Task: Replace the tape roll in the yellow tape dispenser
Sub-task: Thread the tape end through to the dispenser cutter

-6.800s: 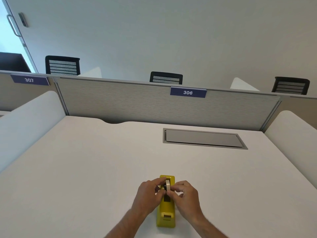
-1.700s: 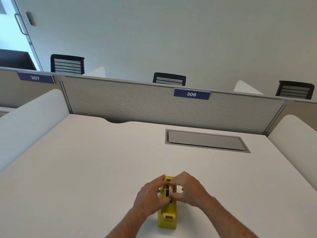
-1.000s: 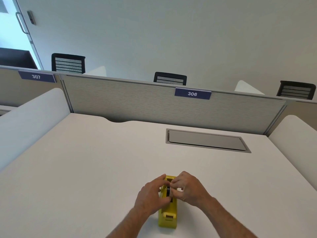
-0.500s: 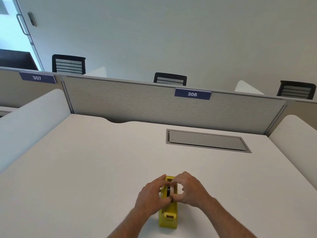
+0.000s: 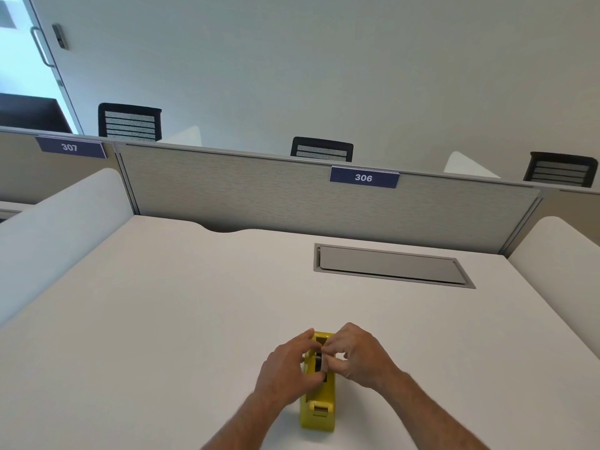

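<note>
White desk [image 5: 162, 319] bare round yellow tape dispenser [image 5: 319, 407]; left hand [image 5: 287, 368] & right hand [image 5: 360, 355] crowd its slot, grip unclear.

Broad white laminate desk [image 5: 162, 319], grey rectangular cable hatch [image 5: 389, 266] set flush, yellow plastic tape dispenser [image 5: 319, 407] standing near the front edge.

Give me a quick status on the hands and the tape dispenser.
Both hands at the slot: left hand braces the yellow tape dispenser, right hand pinches at the dark roll area. Roll mostly hidden, seating unclear. Desk shows nothing in the way.
</note>
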